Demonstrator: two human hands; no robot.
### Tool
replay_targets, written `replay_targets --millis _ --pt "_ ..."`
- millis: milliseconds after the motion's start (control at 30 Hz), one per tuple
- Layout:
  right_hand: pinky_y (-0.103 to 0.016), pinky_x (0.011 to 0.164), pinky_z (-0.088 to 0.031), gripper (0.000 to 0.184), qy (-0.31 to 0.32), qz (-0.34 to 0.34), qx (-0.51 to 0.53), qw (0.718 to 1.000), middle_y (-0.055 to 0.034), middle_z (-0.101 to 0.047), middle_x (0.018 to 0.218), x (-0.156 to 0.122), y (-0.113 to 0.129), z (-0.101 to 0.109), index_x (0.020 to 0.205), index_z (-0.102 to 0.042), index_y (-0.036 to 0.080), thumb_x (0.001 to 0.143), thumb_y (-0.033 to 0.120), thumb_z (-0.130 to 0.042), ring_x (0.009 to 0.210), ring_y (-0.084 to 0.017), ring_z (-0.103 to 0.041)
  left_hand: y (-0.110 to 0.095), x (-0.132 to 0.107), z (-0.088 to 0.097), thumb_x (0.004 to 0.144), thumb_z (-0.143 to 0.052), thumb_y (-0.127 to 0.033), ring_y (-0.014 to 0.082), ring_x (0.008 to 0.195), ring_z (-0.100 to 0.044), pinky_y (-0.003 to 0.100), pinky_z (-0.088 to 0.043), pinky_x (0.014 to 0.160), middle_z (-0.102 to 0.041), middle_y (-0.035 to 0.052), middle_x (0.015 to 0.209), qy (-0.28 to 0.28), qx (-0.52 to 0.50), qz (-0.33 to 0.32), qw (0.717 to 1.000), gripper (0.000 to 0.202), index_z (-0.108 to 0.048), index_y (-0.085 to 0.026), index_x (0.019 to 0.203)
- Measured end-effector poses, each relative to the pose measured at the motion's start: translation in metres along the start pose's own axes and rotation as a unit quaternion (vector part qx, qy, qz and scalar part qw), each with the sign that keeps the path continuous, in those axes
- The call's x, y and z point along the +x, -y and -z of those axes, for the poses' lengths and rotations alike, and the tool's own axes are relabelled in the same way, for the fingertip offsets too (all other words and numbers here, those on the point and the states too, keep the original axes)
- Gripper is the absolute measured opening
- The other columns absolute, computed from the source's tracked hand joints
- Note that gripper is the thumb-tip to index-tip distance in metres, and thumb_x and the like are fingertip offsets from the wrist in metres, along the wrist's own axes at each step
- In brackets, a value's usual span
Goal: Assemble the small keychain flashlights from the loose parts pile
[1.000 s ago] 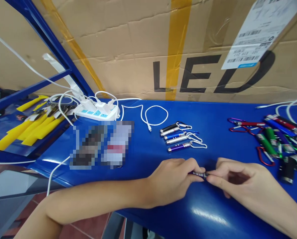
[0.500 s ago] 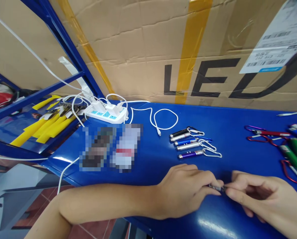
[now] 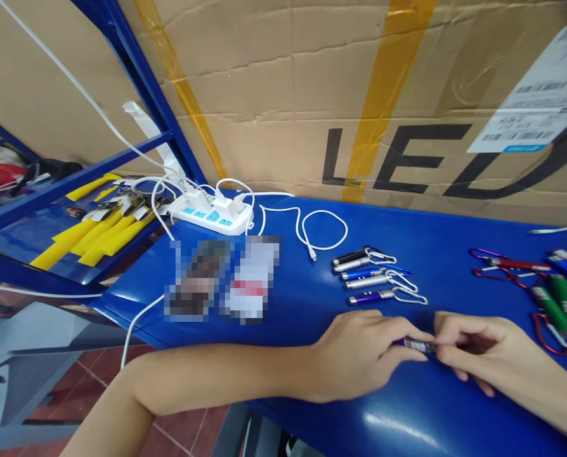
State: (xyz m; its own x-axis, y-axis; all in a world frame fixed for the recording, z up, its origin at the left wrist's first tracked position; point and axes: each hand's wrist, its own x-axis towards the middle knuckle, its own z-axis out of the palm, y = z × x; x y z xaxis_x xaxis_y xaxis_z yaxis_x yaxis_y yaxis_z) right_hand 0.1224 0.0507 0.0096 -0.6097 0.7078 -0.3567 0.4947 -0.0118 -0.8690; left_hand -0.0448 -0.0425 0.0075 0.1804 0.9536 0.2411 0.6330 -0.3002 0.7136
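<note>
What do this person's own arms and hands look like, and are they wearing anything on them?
Both the left hand and right hand are ungloved, with no rings or watch to be seen. The left arm is bare past the elbow; the right forearm shows no sleeve either.

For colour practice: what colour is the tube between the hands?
The tube shows purple with a pale label, in the head view.

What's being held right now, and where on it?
A small purple cylinder: the left hand pinches its body; the right hand has its fingertips at the right end, their exact grip hidden.
</note>
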Motion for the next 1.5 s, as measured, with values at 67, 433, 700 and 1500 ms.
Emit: replay_targets --millis 67,433,700,1500 --pt "-0.019 0.035 -0.031 0.033 0.037 0.018 0.013 0.999 0.0014 -0.045 0.046 0.003 -0.005 0.004 0.048 -0.052 0.018 0.064 0.041 -0.069 0.038 -0.007 -0.04 -0.004 0.0 0.001 0.089 -0.053 -0.023 0.0188 0.09 -0.066 0.027 -0.049 0.084 -0.072 0.0065 0.097 -0.019 -0.029 0.016 0.999 0.021 -0.063 -0.015 0.106" --pt "-0.018 0.044 -0.039 0.029 -0.008 0.192 0.005 0.981 0.0014 -0.054 0.052 -0.012 0.024 0.012 0.054 -0.057 0.014 0.065 0.034 -0.075 0.045 -0.007 -0.049 -0.019 0.003 0.003 0.09 -0.046 -0.016 0.0123 0.076 -0.062 0.02 -0.044 0.072 -0.067 -0.0004 0.081 -0.037 -0.193 0.074 0.978 0.015 -0.061 -0.018 0.092" --pt "-0.018 0.053 -0.046 0.015 0.003 0.331 -0.081 0.94 -0.0024 -0.065 0.072 -0.013 0.044 0.029 0.077 -0.073 0.017 0.067 0.027 -0.075 0.061 -0.009 -0.059 -0.03 0.001 0.003 0.094 -0.035 -0.023 0.0117 0.064 -0.05 0.022 -0.037 0.063 -0.055 -0.0019 0.069 -0.011 -0.228 0.115 0.967 0.025 -0.052 -0.017 0.077" --pt "-0.018 0.046 -0.037 0.022 0.005 0.249 -0.145 0.958 -0.0007 -0.063 0.059 0.011 0.047 -0.007 0.062 -0.071 0.019 0.07 0.04 -0.071 0.055 -0.009 -0.054 0.009 -0.013 0.021 0.087 -0.047 -0.015 0.0138 0.074 -0.059 0.024 -0.045 0.072 -0.064 -0.0001 0.08 -0.017 -0.14 0.095 0.985 0.01 -0.051 -0.019 0.078"
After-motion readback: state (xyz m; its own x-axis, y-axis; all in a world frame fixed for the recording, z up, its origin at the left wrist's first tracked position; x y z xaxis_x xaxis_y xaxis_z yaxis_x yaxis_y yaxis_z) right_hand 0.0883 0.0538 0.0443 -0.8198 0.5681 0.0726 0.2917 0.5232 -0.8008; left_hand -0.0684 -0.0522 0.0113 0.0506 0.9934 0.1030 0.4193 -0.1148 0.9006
